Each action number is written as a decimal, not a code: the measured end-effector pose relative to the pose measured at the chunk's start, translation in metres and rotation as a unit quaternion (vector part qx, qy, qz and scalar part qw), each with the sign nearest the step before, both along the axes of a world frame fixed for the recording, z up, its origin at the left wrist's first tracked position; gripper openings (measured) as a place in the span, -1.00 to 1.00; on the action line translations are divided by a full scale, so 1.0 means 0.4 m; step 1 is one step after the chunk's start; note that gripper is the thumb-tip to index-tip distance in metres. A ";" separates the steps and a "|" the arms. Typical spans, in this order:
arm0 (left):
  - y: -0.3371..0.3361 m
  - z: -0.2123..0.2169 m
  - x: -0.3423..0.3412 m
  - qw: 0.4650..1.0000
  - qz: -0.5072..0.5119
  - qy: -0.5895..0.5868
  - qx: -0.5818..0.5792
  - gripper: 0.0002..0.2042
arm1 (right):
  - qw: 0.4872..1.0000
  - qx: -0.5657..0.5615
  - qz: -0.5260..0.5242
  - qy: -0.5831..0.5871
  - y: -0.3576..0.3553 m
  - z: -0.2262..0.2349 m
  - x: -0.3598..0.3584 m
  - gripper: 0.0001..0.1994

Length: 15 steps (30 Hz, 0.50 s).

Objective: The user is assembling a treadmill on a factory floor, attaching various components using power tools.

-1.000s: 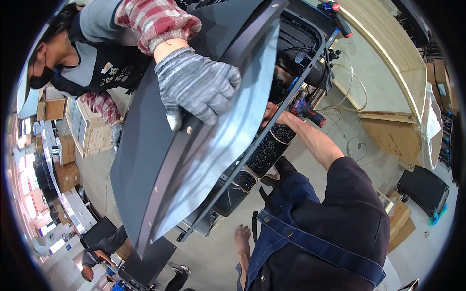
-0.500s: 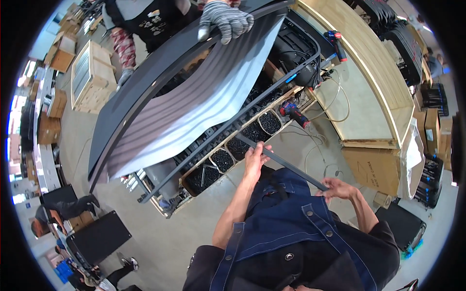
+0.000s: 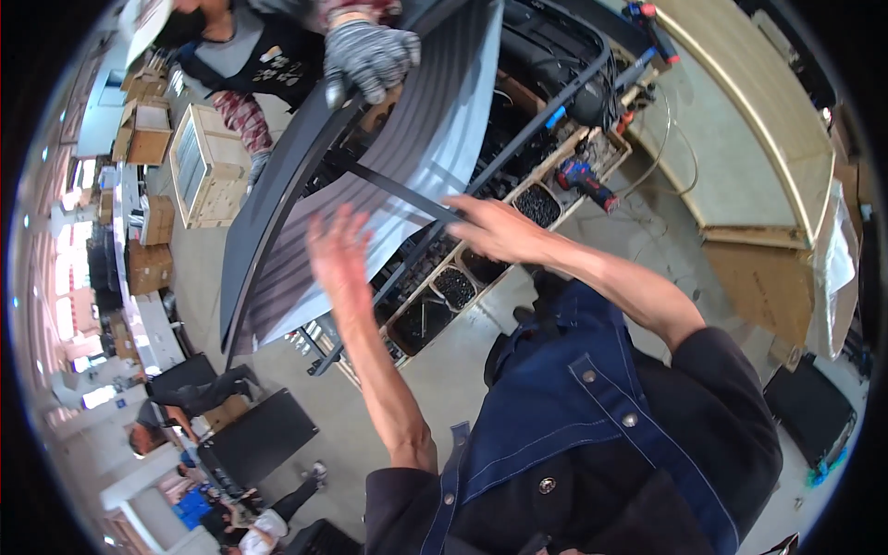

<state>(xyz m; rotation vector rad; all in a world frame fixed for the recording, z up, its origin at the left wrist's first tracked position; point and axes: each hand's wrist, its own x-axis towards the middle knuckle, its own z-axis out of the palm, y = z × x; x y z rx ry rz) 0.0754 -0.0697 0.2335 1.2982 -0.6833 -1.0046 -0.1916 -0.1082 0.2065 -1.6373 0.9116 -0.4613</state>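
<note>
We held one dark flat bar (image 3: 398,189) slantwise over a single grey sheet (image 3: 462,106), its near end pinched in our right hand (image 3: 499,229). Our left hand (image 3: 340,264), blurred, hung with fingers spread, holding nothing. One of a co-worker's two gloved hands (image 3: 370,57) rested on one curved dark panel (image 3: 287,176). We counted at least four bins (image 3: 561,207) and two power drivers (image 3: 585,184).

You can read no lettering or numbers here: the white print (image 3: 274,61) on the black apron (image 3: 242,78) at upper left is illegible.
</note>
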 end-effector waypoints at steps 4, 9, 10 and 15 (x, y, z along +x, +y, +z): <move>0.004 0.139 0.125 0.949 0.084 0.276 -0.127 -0.26 | 0.999 -0.032 -0.016 -0.013 -0.107 -0.093 0.190 -0.50; -0.027 0.181 0.354 0.954 0.114 0.278 -0.013 -0.59 | 0.994 -0.089 -0.046 -0.052 -0.141 -0.187 0.366 -0.53; -0.025 0.206 0.375 0.952 0.097 0.289 0.008 -0.58 | 1.000 -0.021 -0.005 -0.022 -0.148 -0.125 0.343 -0.54; -0.083 0.285 0.382 0.927 0.081 0.362 0.060 -0.60 | 1.000 0.000 -0.022 -0.002 -0.179 -0.136 0.368 -0.55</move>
